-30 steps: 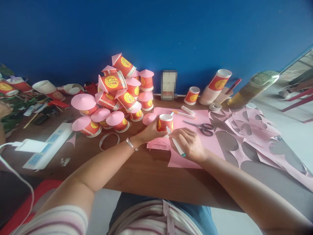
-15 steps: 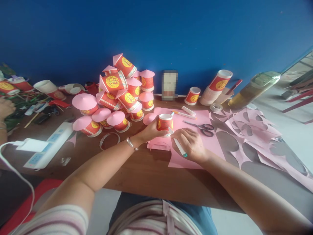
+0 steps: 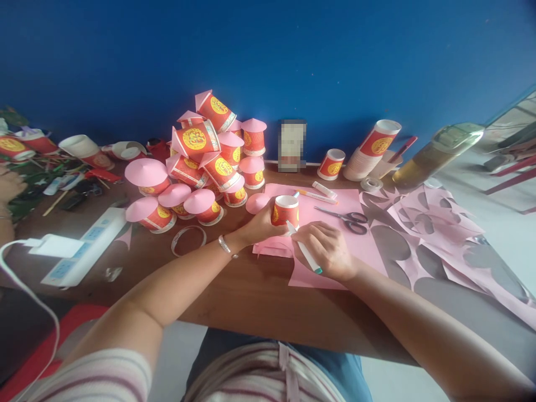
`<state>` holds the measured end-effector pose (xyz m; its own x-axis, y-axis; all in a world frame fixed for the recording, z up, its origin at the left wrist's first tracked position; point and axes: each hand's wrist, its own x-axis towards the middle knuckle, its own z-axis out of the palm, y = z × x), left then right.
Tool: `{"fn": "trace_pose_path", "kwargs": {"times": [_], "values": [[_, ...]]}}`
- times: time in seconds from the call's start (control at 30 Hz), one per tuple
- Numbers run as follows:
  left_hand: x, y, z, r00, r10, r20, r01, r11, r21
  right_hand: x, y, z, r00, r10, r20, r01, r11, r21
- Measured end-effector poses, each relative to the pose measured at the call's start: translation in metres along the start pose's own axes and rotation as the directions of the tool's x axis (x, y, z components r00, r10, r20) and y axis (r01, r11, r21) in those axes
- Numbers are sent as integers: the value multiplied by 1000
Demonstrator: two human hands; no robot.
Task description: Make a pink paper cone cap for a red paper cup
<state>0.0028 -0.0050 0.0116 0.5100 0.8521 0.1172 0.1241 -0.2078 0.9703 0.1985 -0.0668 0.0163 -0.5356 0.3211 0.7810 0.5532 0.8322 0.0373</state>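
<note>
My left hand (image 3: 263,222) is wrapped round the side of a red and yellow paper cup (image 3: 286,210), its open mouth upward. In my right hand (image 3: 326,248) is a white marker pen (image 3: 309,254) with a teal end, its tip close to the cup's lower side. Whether the tip touches the cup I cannot tell. Under both hands lies pink paper (image 3: 347,257). Scissors (image 3: 345,219) rest on that paper, to the right of the cup. A pink paper cone (image 3: 257,203) sits just behind my left hand.
Left of my hands, red cups with pink cone tops (image 3: 196,139) are piled up. Stacked cups (image 3: 371,151), tape (image 3: 371,185) and a bottle (image 3: 438,153) stand back right, with pink scraps (image 3: 435,223) nearer. A power strip (image 3: 86,245) and another person's hand (image 3: 10,184) are at left.
The cup in my left hand has turned slightly, so its yellow marks sit differently. The marker is still at its lower side, and the whole view has shifted a little.
</note>
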Motion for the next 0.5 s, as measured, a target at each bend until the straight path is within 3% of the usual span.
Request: {"fn": "trace_pose_path", "kwargs": {"times": [0.17, 0.5], "values": [[0, -8, 2, 997, 53, -53, -49, 996, 78, 0, -1, 0, 1000, -2, 6, 2, 1000, -19], [3, -24, 2, 990, 129, -51, -124, 988, 90, 0, 2, 0, 1000, 5, 22, -4, 1000, -25]]}}
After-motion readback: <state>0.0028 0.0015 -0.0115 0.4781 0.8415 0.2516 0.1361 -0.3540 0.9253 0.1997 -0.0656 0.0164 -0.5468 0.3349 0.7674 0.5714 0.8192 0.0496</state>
